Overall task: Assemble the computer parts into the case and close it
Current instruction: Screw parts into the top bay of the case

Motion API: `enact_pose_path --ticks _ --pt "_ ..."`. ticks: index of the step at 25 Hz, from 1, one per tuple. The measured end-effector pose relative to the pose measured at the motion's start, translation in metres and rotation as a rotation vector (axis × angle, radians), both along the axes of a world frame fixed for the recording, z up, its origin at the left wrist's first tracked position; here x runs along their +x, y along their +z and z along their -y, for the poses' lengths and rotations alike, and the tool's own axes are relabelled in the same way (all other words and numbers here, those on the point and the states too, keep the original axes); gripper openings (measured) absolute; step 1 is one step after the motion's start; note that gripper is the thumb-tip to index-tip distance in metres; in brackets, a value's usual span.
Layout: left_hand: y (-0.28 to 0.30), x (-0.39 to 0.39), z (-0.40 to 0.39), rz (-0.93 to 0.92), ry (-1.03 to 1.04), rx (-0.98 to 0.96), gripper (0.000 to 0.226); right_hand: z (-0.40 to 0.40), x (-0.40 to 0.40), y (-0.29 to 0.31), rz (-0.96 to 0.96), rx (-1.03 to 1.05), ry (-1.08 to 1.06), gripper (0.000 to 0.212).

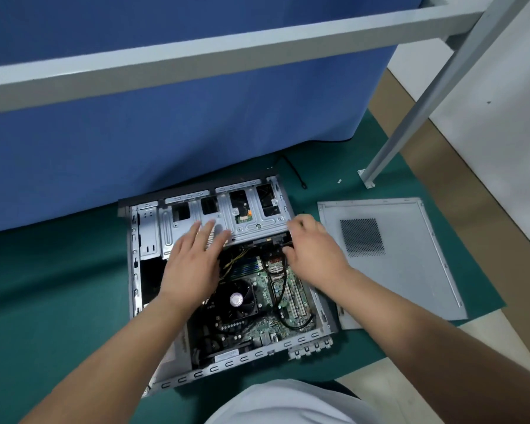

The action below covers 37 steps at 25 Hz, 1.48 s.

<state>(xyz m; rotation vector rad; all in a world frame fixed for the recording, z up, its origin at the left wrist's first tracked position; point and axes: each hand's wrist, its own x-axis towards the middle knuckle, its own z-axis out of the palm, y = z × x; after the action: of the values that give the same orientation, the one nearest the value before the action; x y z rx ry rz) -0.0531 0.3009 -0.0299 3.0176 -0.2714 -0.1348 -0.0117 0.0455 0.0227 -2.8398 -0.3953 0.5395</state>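
Note:
An open grey computer case [134, 270] lies on its side on a green mat. Inside it I see the motherboard [257, 289] with a black CPU fan [236, 299] and black cables. A metal drive cage [251, 215] spans the far end. My left hand [193, 258] lies flat on the cage's near edge, fingers straight. My right hand [312, 249] is at the cage's right corner with fingers curled down towards a black cable; what they hold is hidden. The grey side panel [392, 255] lies flat to the right of the case.
The green mat [49, 301] covers the floor. A blue cloth-draped table [166, 133] stands right behind the case. A grey metal frame leg [389, 148] is bolted down at the right rear. Small screws [339, 180] and a black cable [296, 174] lie beyond the case.

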Motion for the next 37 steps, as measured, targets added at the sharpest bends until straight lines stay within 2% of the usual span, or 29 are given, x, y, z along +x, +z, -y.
enact_pose_path --ticks 2,4,9,17,19,21,23,27,29,32,34,37 --pt "0.002 0.025 0.009 -0.135 0.035 0.043 0.092 0.002 0.014 -0.005 -0.245 -0.028 -0.156 0.08" --pt "0.002 0.042 0.015 -0.237 0.047 0.085 0.11 -0.003 0.018 -0.016 -0.378 -0.019 -0.193 0.091" --pt "-0.002 0.05 0.017 -0.277 0.023 0.157 0.124 -0.008 0.021 -0.025 -0.286 -0.046 -0.239 0.1" --pt "0.002 0.035 0.013 -0.305 0.031 0.096 0.125 -0.008 0.005 -0.029 -0.249 -0.035 -0.21 0.096" --pt "0.007 0.039 0.01 -0.366 0.046 0.07 0.115 -0.005 0.003 -0.029 -0.242 -0.024 -0.198 0.093" --pt "0.012 0.048 0.005 -0.421 0.025 0.077 0.087 0.003 0.008 -0.025 -0.32 0.02 -0.157 0.089" --pt "0.02 0.06 -0.001 -0.322 0.006 0.056 0.061 0.017 0.023 -0.018 -0.399 0.07 -0.105 0.083" --pt "0.02 0.099 0.006 -0.012 0.085 -0.131 0.048 0.044 0.086 -0.012 -0.314 0.227 -0.168 0.055" --pt "0.008 0.118 0.016 -0.021 0.15 -0.158 0.047 0.052 0.116 -0.024 -0.288 0.292 -0.259 0.045" --pt "-0.012 0.128 0.027 -0.01 0.245 -0.145 0.05 0.064 0.145 -0.062 -0.301 0.217 -0.343 0.041" --pt "-0.022 0.124 0.03 0.069 0.22 -0.098 0.055 0.07 0.16 -0.086 -0.325 0.129 -0.343 0.04" --pt "-0.034 0.124 0.028 0.151 0.207 -0.069 0.055 0.067 0.203 -0.107 -0.249 0.098 -0.336 0.037"
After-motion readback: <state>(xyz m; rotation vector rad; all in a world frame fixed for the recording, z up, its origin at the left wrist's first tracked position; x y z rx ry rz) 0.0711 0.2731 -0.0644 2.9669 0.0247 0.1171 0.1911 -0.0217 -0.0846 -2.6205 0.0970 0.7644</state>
